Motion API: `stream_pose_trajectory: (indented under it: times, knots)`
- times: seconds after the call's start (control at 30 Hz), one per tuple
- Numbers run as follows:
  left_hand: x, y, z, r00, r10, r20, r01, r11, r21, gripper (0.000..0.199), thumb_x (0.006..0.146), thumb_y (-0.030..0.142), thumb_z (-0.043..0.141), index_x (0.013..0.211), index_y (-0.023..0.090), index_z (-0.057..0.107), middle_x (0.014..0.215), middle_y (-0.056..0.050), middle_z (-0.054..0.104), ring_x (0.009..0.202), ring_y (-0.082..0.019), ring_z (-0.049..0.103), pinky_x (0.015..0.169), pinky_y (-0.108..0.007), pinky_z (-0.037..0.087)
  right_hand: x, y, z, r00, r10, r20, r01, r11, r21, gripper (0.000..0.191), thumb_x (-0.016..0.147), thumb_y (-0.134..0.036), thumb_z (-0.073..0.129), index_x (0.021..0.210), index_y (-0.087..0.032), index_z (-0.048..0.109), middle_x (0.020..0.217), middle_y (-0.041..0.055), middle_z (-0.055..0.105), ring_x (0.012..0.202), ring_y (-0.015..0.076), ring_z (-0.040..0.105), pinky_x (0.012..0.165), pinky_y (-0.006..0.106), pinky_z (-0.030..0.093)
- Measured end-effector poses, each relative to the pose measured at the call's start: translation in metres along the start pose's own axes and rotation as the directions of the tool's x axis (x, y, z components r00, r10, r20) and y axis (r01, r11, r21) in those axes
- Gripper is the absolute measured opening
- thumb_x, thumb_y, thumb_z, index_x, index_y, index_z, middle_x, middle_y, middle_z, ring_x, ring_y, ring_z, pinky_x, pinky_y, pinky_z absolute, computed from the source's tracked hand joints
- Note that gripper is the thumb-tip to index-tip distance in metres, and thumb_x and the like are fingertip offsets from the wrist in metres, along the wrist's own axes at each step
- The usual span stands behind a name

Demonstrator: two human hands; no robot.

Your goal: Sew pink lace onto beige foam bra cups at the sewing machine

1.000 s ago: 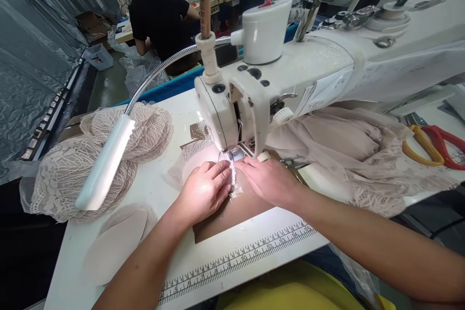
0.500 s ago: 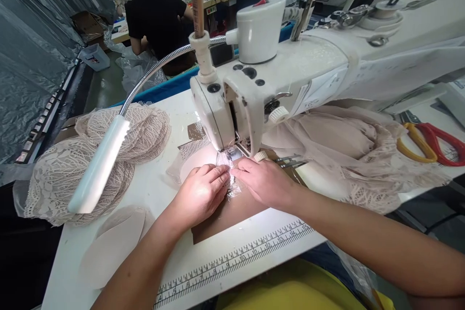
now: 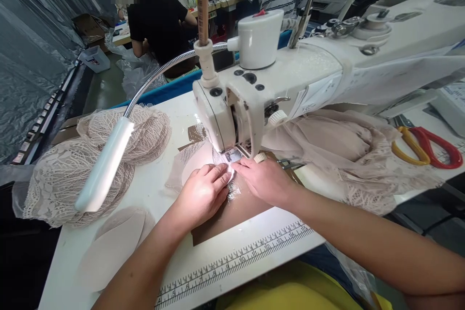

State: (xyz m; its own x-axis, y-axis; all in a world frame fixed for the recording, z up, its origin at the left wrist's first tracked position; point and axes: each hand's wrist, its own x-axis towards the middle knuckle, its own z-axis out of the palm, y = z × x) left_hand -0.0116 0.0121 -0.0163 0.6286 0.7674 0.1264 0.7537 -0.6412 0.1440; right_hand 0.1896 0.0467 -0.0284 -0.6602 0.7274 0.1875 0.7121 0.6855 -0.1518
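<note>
Under the needle area of a white sewing machine lies a pale pink rounded fabric piece with lace at its edge. My left hand presses on this piece, its fingers bent and close together by the presser foot. From the other side my right hand pinches the edge of the fabric, index finger and thumb near the left fingertips. Beneath both hands is a brown sheet, partly shiny, on the white table. The held edge is mostly hidden by my fingers.
Stacked lace pieces and loose pale pieces lie left, under a gooseneck lamp. On the right are gathered beige fabric, red-and-yellow-handled scissors and small metal tools. A ruler strip runs along the front. Two people sit behind.
The fabric has shifted slightly under the machine, and more of the bright metal plate shows by the needle. My right fingertips have moved a little. The whole view has shifted slightly.
</note>
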Motion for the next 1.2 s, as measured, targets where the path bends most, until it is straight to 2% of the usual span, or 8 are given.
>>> stream_pose_trajectory:
  times: [0.17,0.23,0.4,0.57,0.83,1.07,1.2]
  knots:
    - [-0.003,0.001,-0.006,1.000,0.016,0.003,-0.016,0.999,-0.040,0.031,0.090,0.027,0.048,0.116,0.019,0.063,0.124,-0.012,0.059,0.096,-0.025,0.055,0.080,-0.041,0.050,-0.001,0.005,-0.002,0.998,0.008,-0.055,-0.005,0.999,0.054,0.029,0.084,-0.011,0.044,0.103,-0.019,0.065,0.081,0.0057,0.064,0.072,0.0173,0.049,0.059,0.029,0.025]
    - [-0.003,0.002,-0.008,1.000,0.027,0.011,-0.027,0.998,-0.051,0.030,0.090,0.026,0.048,0.115,0.018,0.064,0.124,-0.011,0.059,0.095,-0.024,0.056,0.079,-0.040,0.050,-0.003,0.006,-0.001,0.997,-0.048,-0.058,0.053,0.995,0.085,0.029,0.085,-0.011,0.045,0.106,-0.018,0.063,0.084,0.0050,0.064,0.072,0.0164,0.048,0.060,0.029,0.026]
    - [-0.002,0.004,-0.008,0.999,0.035,0.012,-0.034,0.998,-0.056,0.030,0.091,0.024,0.046,0.115,0.016,0.063,0.120,-0.010,0.063,0.096,-0.023,0.056,0.081,-0.039,0.050,-0.008,0.005,0.001,0.988,-0.157,0.004,0.156,0.986,0.062,0.024,0.084,-0.009,0.046,0.098,-0.017,0.064,0.085,0.0042,0.060,0.069,0.0144,0.045,0.059,0.029,0.023]
    - [-0.001,0.003,-0.002,1.000,0.006,-0.002,-0.006,1.000,-0.024,0.031,0.091,0.023,0.046,0.116,0.017,0.063,0.123,-0.009,0.062,0.097,-0.023,0.055,0.082,-0.040,0.049,-0.008,0.003,0.002,0.993,-0.120,0.000,0.120,0.993,0.012,0.024,0.086,-0.009,0.046,0.098,-0.017,0.064,0.084,0.0049,0.060,0.068,0.0146,0.044,0.059,0.030,0.021]
    - [0.000,-0.007,0.004,0.999,-0.042,-0.029,0.041,0.999,-0.011,0.035,0.091,0.028,0.045,0.120,0.016,0.060,0.129,-0.009,0.058,0.102,-0.026,0.054,0.085,-0.043,0.048,-0.002,-0.001,0.006,0.999,-0.039,-0.016,0.039,0.999,-0.007,0.031,0.084,-0.010,0.048,0.110,-0.016,0.064,0.085,0.0058,0.064,0.069,0.0160,0.048,0.057,0.031,0.024]
    - [0.000,-0.016,0.007,0.991,-0.108,-0.074,0.106,0.994,-0.019,0.036,0.091,0.030,0.045,0.122,0.017,0.059,0.130,-0.010,0.056,0.109,-0.027,0.052,0.091,-0.044,0.045,-0.003,0.006,0.007,0.993,-0.083,-0.084,0.089,0.994,0.068,0.031,0.085,-0.011,0.047,0.109,-0.019,0.066,0.083,0.0038,0.064,0.068,0.0150,0.049,0.061,0.028,0.031]
    - [-0.001,-0.020,0.007,0.981,-0.180,-0.079,0.181,0.984,0.001,0.038,0.090,0.033,0.045,0.122,0.017,0.058,0.131,-0.012,0.055,0.113,-0.029,0.050,0.094,-0.046,0.043,-0.004,0.007,0.007,0.994,-0.082,-0.071,0.088,0.991,0.096,0.031,0.084,-0.011,0.048,0.108,-0.018,0.066,0.082,0.0033,0.063,0.069,0.0154,0.050,0.062,0.028,0.033]
